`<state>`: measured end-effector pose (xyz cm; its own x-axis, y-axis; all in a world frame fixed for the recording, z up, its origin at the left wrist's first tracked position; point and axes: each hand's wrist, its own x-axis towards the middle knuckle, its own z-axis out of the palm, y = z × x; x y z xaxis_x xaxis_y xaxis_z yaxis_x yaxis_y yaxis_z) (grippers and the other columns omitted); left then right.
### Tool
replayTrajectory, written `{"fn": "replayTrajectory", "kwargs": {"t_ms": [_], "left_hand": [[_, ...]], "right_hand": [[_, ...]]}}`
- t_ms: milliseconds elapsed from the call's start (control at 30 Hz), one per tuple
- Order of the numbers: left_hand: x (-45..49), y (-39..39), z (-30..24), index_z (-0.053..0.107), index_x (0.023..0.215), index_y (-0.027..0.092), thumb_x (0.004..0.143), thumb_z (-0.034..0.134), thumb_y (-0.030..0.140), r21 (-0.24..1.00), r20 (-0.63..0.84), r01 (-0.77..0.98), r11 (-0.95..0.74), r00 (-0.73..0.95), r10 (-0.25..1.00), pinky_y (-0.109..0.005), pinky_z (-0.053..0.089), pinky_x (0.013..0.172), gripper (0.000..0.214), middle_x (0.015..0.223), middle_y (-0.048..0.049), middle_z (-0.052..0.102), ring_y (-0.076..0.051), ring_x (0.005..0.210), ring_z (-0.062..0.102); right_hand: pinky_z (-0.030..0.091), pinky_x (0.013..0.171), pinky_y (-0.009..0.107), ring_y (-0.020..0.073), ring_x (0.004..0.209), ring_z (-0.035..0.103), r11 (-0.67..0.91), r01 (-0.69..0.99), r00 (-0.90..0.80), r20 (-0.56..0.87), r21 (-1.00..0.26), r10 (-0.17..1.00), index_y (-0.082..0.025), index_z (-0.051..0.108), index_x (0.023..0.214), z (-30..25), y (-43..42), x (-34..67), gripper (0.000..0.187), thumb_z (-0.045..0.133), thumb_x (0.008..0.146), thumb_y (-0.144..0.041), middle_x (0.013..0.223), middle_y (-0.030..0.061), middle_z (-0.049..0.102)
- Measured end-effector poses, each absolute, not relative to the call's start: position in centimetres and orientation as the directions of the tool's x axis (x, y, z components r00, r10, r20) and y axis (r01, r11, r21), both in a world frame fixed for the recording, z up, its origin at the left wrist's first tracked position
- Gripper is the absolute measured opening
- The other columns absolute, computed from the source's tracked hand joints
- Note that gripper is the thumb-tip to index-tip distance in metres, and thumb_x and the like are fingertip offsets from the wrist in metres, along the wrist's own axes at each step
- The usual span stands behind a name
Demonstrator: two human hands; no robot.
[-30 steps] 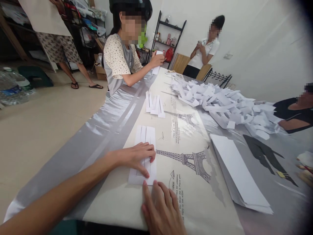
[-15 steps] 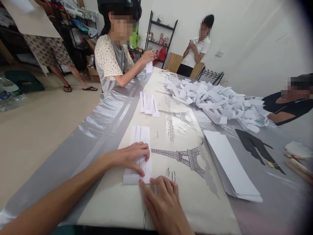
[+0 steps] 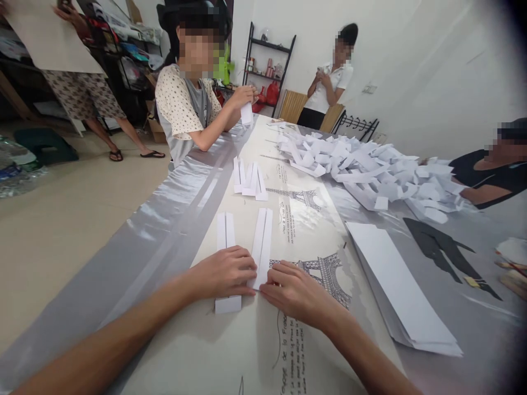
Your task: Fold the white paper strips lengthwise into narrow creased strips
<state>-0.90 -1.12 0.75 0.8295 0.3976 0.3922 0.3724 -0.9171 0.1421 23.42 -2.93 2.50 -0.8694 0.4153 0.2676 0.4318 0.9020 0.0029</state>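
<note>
A folded white paper strip [image 3: 262, 241] with a lengthwise seam stands slightly raised between my hands. My left hand [image 3: 230, 272] pinches its near end from the left, thumb pointing right. From the other side, my right hand [image 3: 293, 289] grips the same near end with bent fingers. Under and beyond my left hand lies a second folded paper piece [image 3: 225, 227], its middle hidden by the hand. Farther up the table, several similar folded pieces [image 3: 249, 184] lie side by side. A printed tablecloth [image 3: 197, 351] with Eiffel tower drawings is beneath everything.
A big heap of white paper pieces [image 3: 362, 162] covers the far right. Nearer are a stack of large folded sheets [image 3: 399, 291] and a dark flat item [image 3: 438, 247]. A co-worker [image 3: 185, 118] at the left table edge holds white paper; other people are around the room.
The two pieces, side by side before, are now apart: one has moved right and lifted at its near end. My right hand has moved up and taken hold of it.
</note>
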Motion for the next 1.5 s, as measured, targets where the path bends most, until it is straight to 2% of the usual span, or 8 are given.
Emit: {"fn": "replayTrajectory", "kwargs": {"t_ms": [100,300,533,733,1067,1233,1400,1500], "left_hand": [[-1.0,-1.3,1.1,0.066,0.095,0.018,0.102,0.056,0.020,0.075,0.478,0.368,-0.927,0.802,0.358,-0.035,0.050,0.086,0.013,0.094,-0.0058,0.072,-0.020,0.092,0.064],[-1.0,-2.0,3.1,0.063,0.098,0.018,0.098,0.057,0.009,0.163,0.705,0.404,-0.900,0.591,0.393,-0.031,0.050,0.073,0.011,0.080,-0.0010,0.072,-0.016,0.075,0.064],[-0.5,-2.8,4.2,0.061,0.099,0.019,0.099,0.057,0.011,0.212,0.716,0.388,-0.897,0.563,0.413,-0.030,0.047,0.064,0.010,0.079,-0.0004,0.070,-0.014,0.068,0.058],[-1.0,-3.1,4.0,0.061,0.109,0.016,0.096,0.058,0.007,-0.057,0.729,0.372,-0.926,0.649,0.216,-0.029,0.048,0.059,0.016,0.078,-0.0018,0.068,-0.015,0.067,0.060],[-1.1,-2.8,2.9,0.065,0.100,0.013,0.097,0.058,0.005,-0.211,0.682,0.362,-0.908,0.720,0.128,-0.029,0.056,0.064,0.011,0.081,-0.0053,0.069,-0.018,0.074,0.065],[-0.7,-2.6,2.3,0.066,0.097,0.013,0.097,0.056,0.004,-0.234,0.687,0.359,-0.903,0.719,0.108,-0.030,0.055,0.061,0.013,0.084,-0.0066,0.070,-0.018,0.075,0.066],[-0.7,-2.3,2.3,0.065,0.098,0.011,0.096,0.058,0.005,-0.221,0.676,0.352,-0.909,0.727,0.117,-0.030,0.053,0.064,0.009,0.087,-0.0067,0.070,-0.018,0.077,0.066],[-1.1,-1.8,2.1,0.062,0.097,0.014,0.101,0.056,0.013,-0.124,0.686,0.483,-0.867,0.673,0.277,-0.030,0.050,0.065,0.007,0.085,-0.0045,0.069,-0.017,0.075,0.063]], "right_hand": [[0.041,0.060,0.029,0.0140,0.066,0.049,0.927,0.375,-0.859,0.367,-0.021,0.356,-0.018,0.065,0.077,3.4,-1.6,23.1,0.030,0.049,0.100,-0.008,0.072,0.0007,0.059],[0.051,0.062,0.029,0.0149,0.073,0.058,0.866,0.265,-0.567,0.658,-0.425,0.496,-0.020,0.072,0.096,4.2,-1.2,22.1,0.011,0.061,0.097,-0.018,0.079,0.0031,0.065],[0.049,0.054,0.027,0.0138,0.066,0.057,0.774,0.184,-0.433,0.658,-0.606,0.617,-0.019,0.074,0.095,4.6,-2.7,21.6,0.012,0.063,0.096,-0.014,0.074,0.0020,0.062],[0.049,0.056,0.028,0.0136,0.068,0.058,0.860,0.268,-0.506,0.697,-0.433,0.509,-0.024,0.076,0.101,4.4,-2.8,22.8,0.018,0.063,0.095,-0.013,0.076,0.0014,0.065],[0.046,0.063,0.029,0.0148,0.072,0.054,0.867,0.454,-0.666,0.569,-0.203,0.482,-0.019,0.066,0.091,4.1,-3.9,23.0,0.019,0.053,0.097,-0.006,0.079,0.0029,0.063],[0.038,0.055,0.029,0.0134,0.062,0.046,0.867,0.475,-0.636,0.623,-0.150,0.456,-0.019,0.066,0.092,3.8,-4.1,22.7,0.018,0.057,0.095,-0.004,0.070,0.0001,0.056],[0.044,0.064,0.032,0.0152,0.070,0.054,0.876,0.473,-0.642,0.643,-0.098,0.418,-0.020,0.065,0.089,3.1,-3.6,23.1,0.019,0.060,0.094,-0.002,0.075,0.0019,0.064],[0.046,0.064,0.031,0.0154,0.071,0.057,0.845,0.531,-0.640,0.624,-0.063,0.448,-0.019,0.068,0.094,2.3,-2.1,24.5,0.017,0.060,0.094,-0.003,0.077,0.0029,0.066]]}}
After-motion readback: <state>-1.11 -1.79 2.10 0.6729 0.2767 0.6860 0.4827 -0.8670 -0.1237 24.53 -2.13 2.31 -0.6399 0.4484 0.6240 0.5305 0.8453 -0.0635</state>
